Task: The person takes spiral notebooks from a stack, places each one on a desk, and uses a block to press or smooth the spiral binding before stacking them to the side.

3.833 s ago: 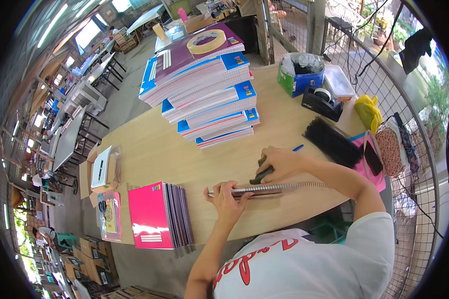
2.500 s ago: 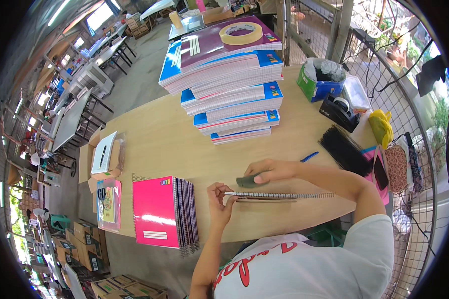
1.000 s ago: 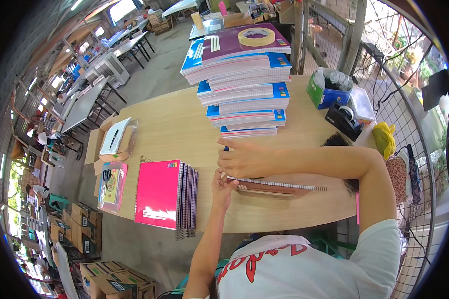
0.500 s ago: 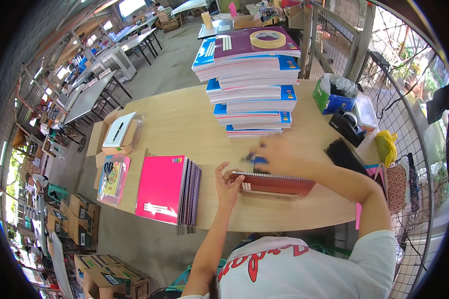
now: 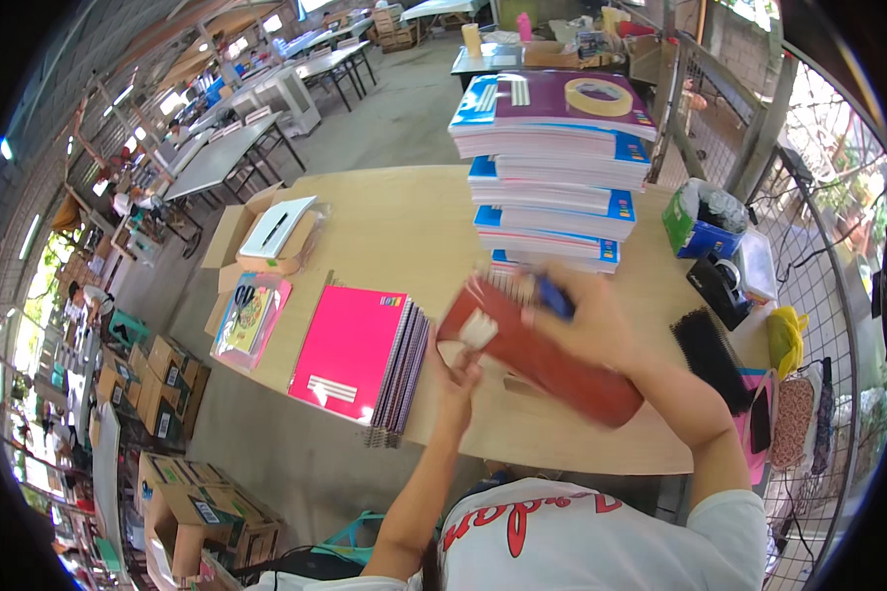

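Note:
A reddish-brown spiral notebook (image 5: 562, 361) is tilted over the near part of the table, blurred by motion. My left hand (image 5: 455, 372) pinches its left end, near the white label lines. Over the notebook's far edge, where the wire coil runs, my right hand (image 5: 593, 320) is closed round a small blue-handled tool (image 5: 554, 297); its exact kind is smeared. The right fingers also lie against the cover. To the left of my left hand sits a stack of spiral notebooks with a bright pink one (image 5: 350, 345) on top.
A tall pile of unbound notebooks (image 5: 552, 202) carries a roll of tape (image 5: 598, 97). Right of it are a blue-green box (image 5: 702, 222), a black tape dispenser (image 5: 716, 291) and black coils (image 5: 710, 360). On the left lie an open carton (image 5: 232, 236) and scissors (image 5: 243, 295).
The notebook has turned from nearly edge-on to showing its brown cover, slanting down to the right. My right hand has come nearer, to the notebook's coil edge. The whole view has shifted.

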A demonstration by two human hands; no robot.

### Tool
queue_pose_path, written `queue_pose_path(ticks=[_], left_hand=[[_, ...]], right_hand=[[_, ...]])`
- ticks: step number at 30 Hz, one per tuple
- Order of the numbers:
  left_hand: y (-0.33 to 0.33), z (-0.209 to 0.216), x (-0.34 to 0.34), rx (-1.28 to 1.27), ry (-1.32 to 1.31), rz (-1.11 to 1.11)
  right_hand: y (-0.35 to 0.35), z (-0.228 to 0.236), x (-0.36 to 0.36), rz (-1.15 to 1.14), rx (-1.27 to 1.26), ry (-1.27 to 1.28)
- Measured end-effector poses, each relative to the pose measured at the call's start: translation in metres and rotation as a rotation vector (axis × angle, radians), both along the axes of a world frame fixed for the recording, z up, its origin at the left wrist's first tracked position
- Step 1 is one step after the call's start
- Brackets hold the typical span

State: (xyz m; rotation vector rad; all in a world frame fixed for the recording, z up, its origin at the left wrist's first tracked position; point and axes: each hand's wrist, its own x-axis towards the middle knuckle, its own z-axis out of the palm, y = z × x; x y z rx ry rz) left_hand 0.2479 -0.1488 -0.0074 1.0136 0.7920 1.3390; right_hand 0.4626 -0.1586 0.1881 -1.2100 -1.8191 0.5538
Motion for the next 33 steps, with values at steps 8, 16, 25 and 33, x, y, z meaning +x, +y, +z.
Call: queue_pose_path(ticks=[8,16,25,33], left_hand=[[0.099,0.116,-0.182,0.28,1.063,0.308],[0.182,0.08,-0.286,0.312,1.64,0.314],[0.142,0.005,-0.273,0.207,1.517,0.473],[0.149,-0.012,-0.297,0.168,1.609,0.509]], right_hand=[[0.137,-0.082,-0.088,-0.191,0.089,0.381],[0.18,-0.172,-0.198,-0.166,-0.48,0.412],[0.171,-0.213,-0.194,-0.139,-0.436,0.215],[0.152,-0.199,-0.156,-0.134,-0.044,0.221]])
